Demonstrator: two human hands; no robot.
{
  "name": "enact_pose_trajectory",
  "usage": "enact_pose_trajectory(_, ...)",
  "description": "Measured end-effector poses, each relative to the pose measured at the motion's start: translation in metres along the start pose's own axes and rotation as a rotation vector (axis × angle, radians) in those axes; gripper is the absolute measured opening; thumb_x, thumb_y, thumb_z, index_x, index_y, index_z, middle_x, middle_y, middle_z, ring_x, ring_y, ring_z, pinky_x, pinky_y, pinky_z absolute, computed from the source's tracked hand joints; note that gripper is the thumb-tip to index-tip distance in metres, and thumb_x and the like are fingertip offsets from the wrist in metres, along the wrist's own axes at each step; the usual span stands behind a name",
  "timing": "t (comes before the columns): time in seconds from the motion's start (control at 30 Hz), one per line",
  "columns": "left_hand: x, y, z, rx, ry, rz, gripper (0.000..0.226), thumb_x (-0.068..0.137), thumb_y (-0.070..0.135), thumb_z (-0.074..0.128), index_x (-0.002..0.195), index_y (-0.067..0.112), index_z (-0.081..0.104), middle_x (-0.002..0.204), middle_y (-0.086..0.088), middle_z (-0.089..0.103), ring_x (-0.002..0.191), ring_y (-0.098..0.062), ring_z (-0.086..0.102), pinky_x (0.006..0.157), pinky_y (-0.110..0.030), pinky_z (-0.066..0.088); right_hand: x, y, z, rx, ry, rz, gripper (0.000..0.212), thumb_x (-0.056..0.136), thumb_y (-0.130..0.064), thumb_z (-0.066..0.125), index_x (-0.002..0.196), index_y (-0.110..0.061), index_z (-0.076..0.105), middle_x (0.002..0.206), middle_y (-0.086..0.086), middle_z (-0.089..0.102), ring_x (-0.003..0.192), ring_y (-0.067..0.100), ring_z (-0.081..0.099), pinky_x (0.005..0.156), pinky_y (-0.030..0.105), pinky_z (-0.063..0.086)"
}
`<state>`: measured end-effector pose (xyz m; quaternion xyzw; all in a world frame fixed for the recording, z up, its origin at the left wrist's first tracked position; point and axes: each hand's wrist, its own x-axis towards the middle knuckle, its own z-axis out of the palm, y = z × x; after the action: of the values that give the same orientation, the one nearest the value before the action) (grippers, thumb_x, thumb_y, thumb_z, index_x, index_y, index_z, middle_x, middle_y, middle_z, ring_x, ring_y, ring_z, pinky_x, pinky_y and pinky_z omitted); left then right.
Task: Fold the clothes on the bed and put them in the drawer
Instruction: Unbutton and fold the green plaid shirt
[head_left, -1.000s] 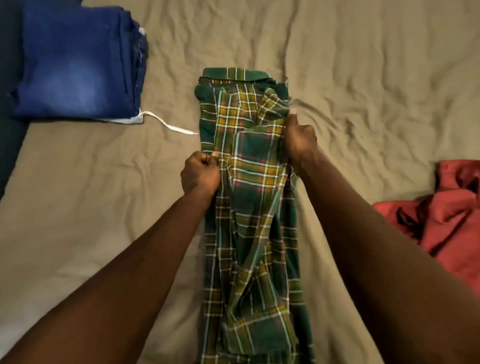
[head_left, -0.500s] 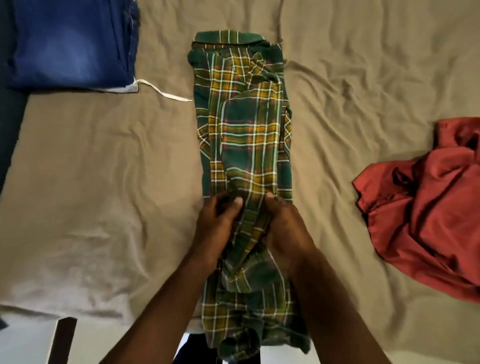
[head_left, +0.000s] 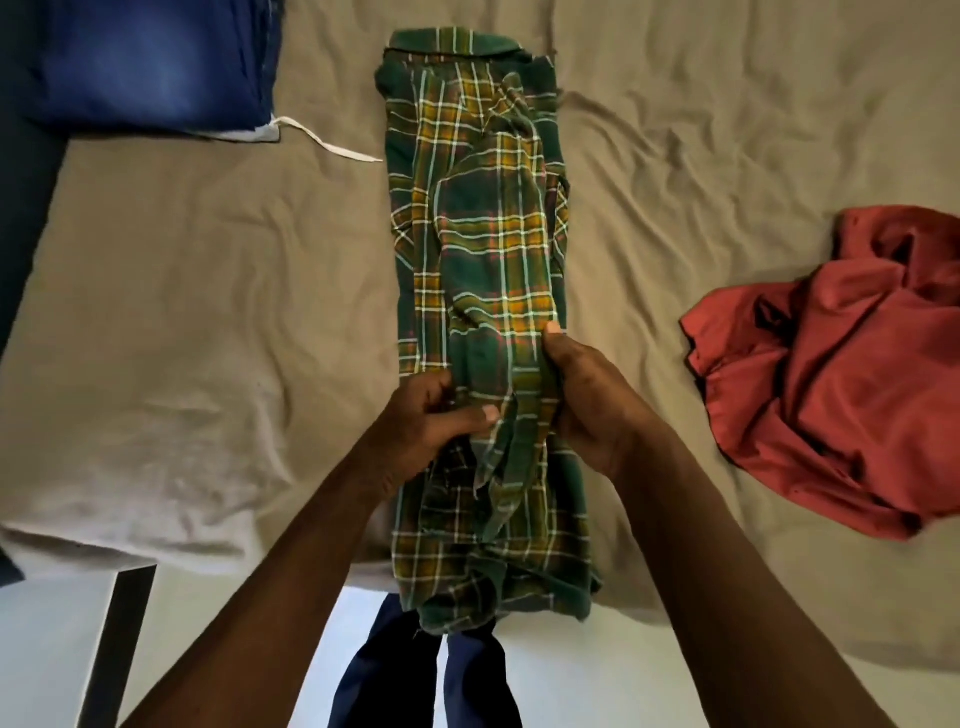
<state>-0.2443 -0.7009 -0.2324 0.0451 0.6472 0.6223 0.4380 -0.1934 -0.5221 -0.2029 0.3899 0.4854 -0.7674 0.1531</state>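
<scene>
Left hand (head_left: 436, 415) and right hand (head_left: 587, 400), fingers curled, pinch the green plaid shirt (head_left: 478, 208), a long narrow strip on the bed (head_left: 208, 312). Next move, probably: fold hem toward collar. Beyond: crumpled red garment (head_left: 852, 374), folded blue jeans (head_left: 150, 62).

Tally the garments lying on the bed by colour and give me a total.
Green: 1, the plaid shirt
Blue: 1, the folded denim
Red: 1, the crumpled garment
Total: 3. The white cord beside the denim may be part of it; I cannot tell.
</scene>
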Motion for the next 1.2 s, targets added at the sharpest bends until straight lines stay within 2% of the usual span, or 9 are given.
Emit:
enact_pose_trajectory(0.17,-0.009,0.004,0.013,0.140,0.192,-0.018,0.043,0.073,0.014,0.091,0.111,0.018,0.071,0.098,0.000,0.079,0.094,-0.021,0.076,0.084,-0.037,0.062,-0.019,0.003,-0.006,-0.133,-0.243,-0.034,0.033,0.098,-0.021,0.066,0.128,-0.007,0.067,0.117,0.010,0.074,0.105,0.027,0.072,0.082,0.036,0.061)
enact_pose_trajectory(0.27,-0.018,0.009,0.021,0.174,0.293,-0.168,0.037,0.070,0.036,0.091,0.101,0.022,0.077,0.091,0.004,0.080,0.090,-0.021,0.077,0.083,-0.040,0.062,-0.023,0.011,-0.007,-0.234,-0.084,-0.084,0.019,0.102,-0.015,0.060,0.117,-0.009,0.071,0.101,0.006,0.076,0.087,0.022,0.070,0.066,0.029,0.059)
enact_pose_trajectory(0.4,-0.032,0.014,0.019,-0.169,0.181,-0.381,0.035,0.087,0.039,0.077,0.113,0.016,0.078,0.105,-0.007,0.079,0.100,-0.029,0.075,0.096,-0.052,0.057,-0.017,0.027,-0.012,-0.028,0.093,-0.003,0.030,0.107,-0.029,0.051,0.115,-0.008,0.070,0.108,0.016,0.076,0.100,0.035,0.073,0.090,0.050,0.060)
enact_pose_trajectory(0.6,-0.033,-0.026,0.023,0.220,0.353,-0.452,0.080,0.053,0.079,0.074,0.118,0.033,0.075,0.110,0.009,0.078,0.104,-0.020,0.073,0.099,-0.044,0.057,-0.002,0.067,-0.019,-0.819,0.387,-0.115,0.036,0.106,-0.043,0.048,0.112,-0.013,0.067,0.098,0.004,0.068,0.089,0.025,0.063,0.072,0.031,0.043)
enact_pose_trajectory(0.77,-0.039,-0.035,0.021,0.130,0.189,-0.606,0.033,0.093,0.054,0.068,0.115,0.029,0.069,0.107,0.002,0.078,0.096,-0.023,0.074,0.080,-0.039,0.060,-0.006,0.081,-0.025,-0.966,0.460,-0.117,0.025,0.104,-0.038,0.050,0.117,-0.021,0.061,0.104,0.003,0.067,0.092,0.025,0.065,0.067,0.030,0.047)
enact_pose_trajectory(0.87,-0.040,-0.020,0.010,0.583,0.092,-0.516,0.053,0.083,0.074,0.065,0.119,0.035,0.059,0.105,0.008,0.076,0.086,-0.023,0.076,0.076,-0.036,0.059,-0.005,0.074,-0.019,-1.084,0.590,-0.399,0.044,0.095,-0.030,0.058,0.138,-0.022,0.048,0.126,0.003,0.055,0.112,0.025,0.055,0.088,0.043,0.051)
enact_pose_trajectory(1.03,0.019,0.024,0.006,1.021,0.542,0.206,0.055,0.092,0.051,0.064,0.139,0.029,0.043,0.139,0.001,0.052,0.125,-0.023,0.054,0.096,-0.038,0.048,0.053,-0.004,0.010,-1.398,0.361,-0.760,0.069,0.096,-0.033,0.056,0.158,-0.021,0.028,0.164,0.007,0.029,0.153,0.030,0.020,0.120,0.053,0.029)
enact_pose_trajectory(1.1,0.065,0.032,-0.007,1.221,0.338,0.332,0.078,0.092,0.053,0.062,0.156,0.023,0.029,0.163,-0.003,0.030,0.149,-0.025,0.033,0.116,-0.045,0.036,0.096,-0.042,0.018,-1.592,0.212,-0.690,0.084,0.093,-0.043,0.058,0.163,-0.028,0.013,0.170,0.004,0.011,0.158,0.030,0.001,0.125,0.057,0.016)
enact_pose_trajectory(1.2,0.120,0.037,-0.040,1.600,0.042,0.046,0.107,0.087,0.078,0.049,0.164,0.024,-0.002,0.173,0.000,-0.009,0.159,-0.024,-0.003,0.125,-0.056,0.015,0.153,-0.075,0.006,-1.835,0.173,-0.455,0.095,0.089,-0.068,0.054,0.162,-0.036,0.003,0.172,-0.001,-0.002,0.157,0.032,-0.004,0.122,0.063,0.012)
